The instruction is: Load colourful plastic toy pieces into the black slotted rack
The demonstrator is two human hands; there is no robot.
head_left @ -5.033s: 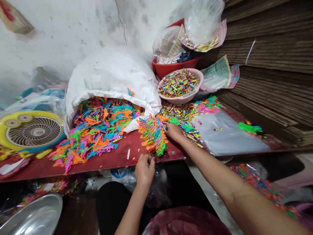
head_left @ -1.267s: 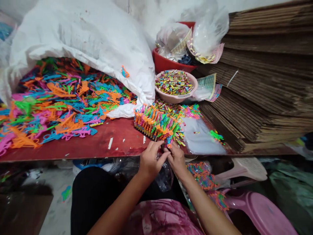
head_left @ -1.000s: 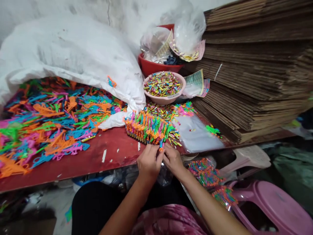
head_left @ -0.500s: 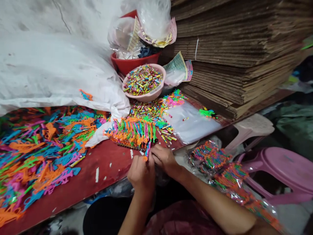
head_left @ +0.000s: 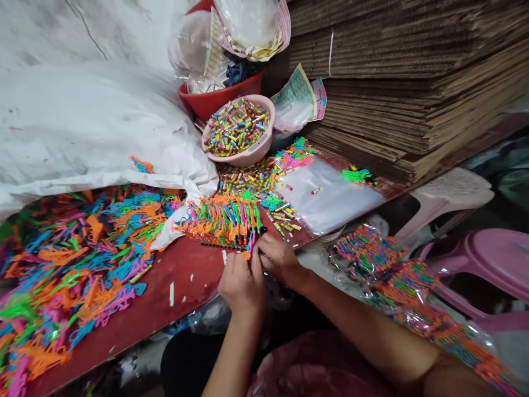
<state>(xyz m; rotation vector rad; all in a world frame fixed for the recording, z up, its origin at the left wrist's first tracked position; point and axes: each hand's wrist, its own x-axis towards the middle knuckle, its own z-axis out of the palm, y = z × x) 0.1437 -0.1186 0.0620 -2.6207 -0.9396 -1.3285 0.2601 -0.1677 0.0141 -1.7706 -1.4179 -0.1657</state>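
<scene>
Down at the near edge of the red surface (head_left: 182, 284), your hands are right up against the end of a row of plastic pieces (head_left: 221, 220). The row's long axis runs left to right, roughly along that edge, with the pieces packed side by side and fanning up and away from you. Your left hand (head_left: 242, 286) is clenched on a thin piece (head_left: 250, 241) at the row's right end, tilted, with its orange tip (head_left: 247, 255) pointing down toward you. Your right hand (head_left: 279, 259) is curled in just beside it, but I can't tell if it's gripping anything.

Left of the row there's a big colorful heap (head_left: 78, 270) spilling from a white sack (head_left: 95, 121). Behind it sits a pink bowl (head_left: 248, 159) of candy sticks, then a clear bag (head_left: 326, 198) and stacked cardboard (head_left: 392, 82). Filled bags (head_left: 367, 253) lie off to your right.
</scene>
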